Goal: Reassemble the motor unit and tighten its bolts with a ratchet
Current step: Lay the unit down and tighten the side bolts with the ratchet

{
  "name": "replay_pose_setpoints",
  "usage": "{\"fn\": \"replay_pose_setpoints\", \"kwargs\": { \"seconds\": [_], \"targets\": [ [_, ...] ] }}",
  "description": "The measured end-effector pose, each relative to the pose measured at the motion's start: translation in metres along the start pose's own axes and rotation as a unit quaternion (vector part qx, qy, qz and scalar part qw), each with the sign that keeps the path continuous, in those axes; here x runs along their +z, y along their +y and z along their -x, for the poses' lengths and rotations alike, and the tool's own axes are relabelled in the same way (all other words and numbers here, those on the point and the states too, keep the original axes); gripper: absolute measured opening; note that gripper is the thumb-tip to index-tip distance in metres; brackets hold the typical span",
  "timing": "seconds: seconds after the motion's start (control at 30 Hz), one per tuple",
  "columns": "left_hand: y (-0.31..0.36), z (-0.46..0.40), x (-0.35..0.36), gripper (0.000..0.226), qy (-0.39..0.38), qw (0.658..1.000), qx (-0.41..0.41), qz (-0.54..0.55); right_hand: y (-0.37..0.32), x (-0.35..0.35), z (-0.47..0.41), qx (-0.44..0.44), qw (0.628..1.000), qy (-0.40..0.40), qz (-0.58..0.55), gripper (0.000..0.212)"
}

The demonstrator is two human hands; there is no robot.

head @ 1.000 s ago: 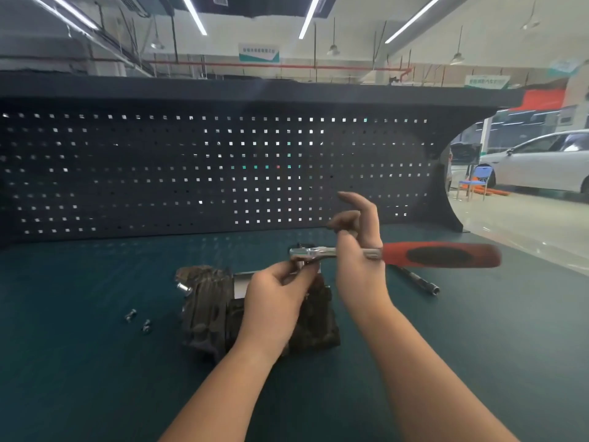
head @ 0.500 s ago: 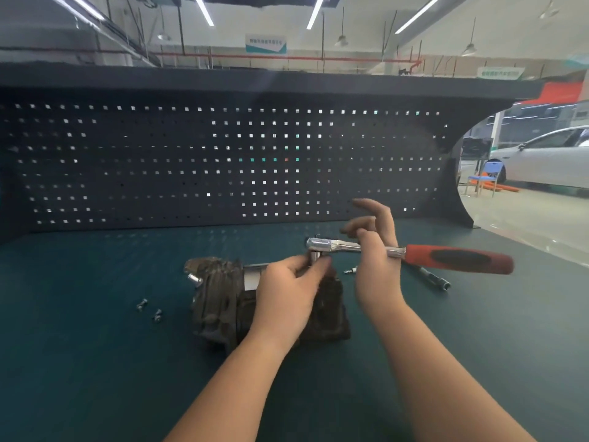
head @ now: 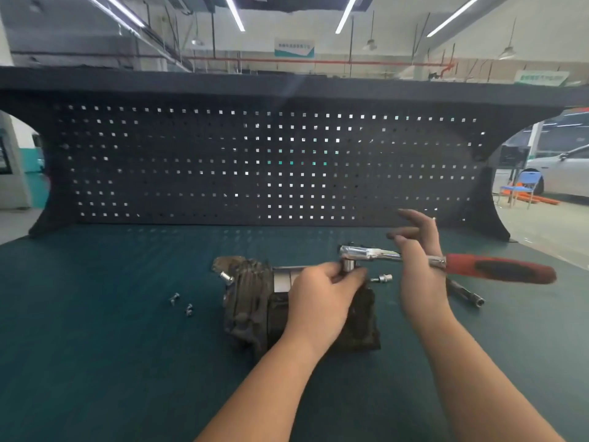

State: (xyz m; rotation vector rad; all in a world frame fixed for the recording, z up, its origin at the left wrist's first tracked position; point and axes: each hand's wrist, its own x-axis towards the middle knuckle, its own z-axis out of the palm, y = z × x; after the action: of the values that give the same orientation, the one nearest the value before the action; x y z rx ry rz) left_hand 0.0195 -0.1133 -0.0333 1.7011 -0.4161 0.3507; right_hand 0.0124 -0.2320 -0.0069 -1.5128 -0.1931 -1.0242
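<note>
The motor (head: 251, 301) looks heavy and stiff; left hand (head: 322, 295) pinches the socket (head: 349, 265), right hand (head: 417, 269) loosely pinches the ratchet (head: 369, 252).

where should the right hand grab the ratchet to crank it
On the red handle, coming down from above. The ratchet lies level over the motor, its head to the left and the grip jutting right, clear of everything. The right hand now pinches only the thin steel shank, where leverage looks poor.
</note>
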Motion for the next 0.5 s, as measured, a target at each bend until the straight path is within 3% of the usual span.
{"fn": "replay_pose_setpoints", "kwargs": {
  "seconds": [0.07,0.13,0.2,0.27,0.37,0.5],
  "targets": [
    [0.005,0.002,0.0,0.026,0.002,1.0,0.0,-0.002,-0.009,0.014,0.006,-0.03,0.999,0.029,0.002,0.043],
    [0.011,0.008,-0.003,0.031,0.001,0.999,-0.01,0.036,-0.021,0.029,0.008,-0.118,0.989,0.0,0.088,0.047],
    [0.018,0.017,-0.009,0.031,-0.002,0.998,-0.014,0.055,-0.029,0.045,0.018,-0.252,0.938,-0.058,0.229,0.037],
    [0.019,0.02,-0.01,0.041,-0.016,0.999,0.012,0.031,-0.026,0.045,0.027,-0.293,0.918,-0.042,0.264,0.045],
    [0.013,0.008,-0.006,0.028,-0.019,0.999,-0.008,0.037,-0.013,0.016,0.016,-0.241,0.953,-0.029,0.183,0.049],
    [0.006,0.004,-0.003,0.018,-0.021,1.0,0.0,-0.012,-0.001,-0.008,-0.003,0.009,0.998,-0.009,0.06,0.048]
  ]
}}
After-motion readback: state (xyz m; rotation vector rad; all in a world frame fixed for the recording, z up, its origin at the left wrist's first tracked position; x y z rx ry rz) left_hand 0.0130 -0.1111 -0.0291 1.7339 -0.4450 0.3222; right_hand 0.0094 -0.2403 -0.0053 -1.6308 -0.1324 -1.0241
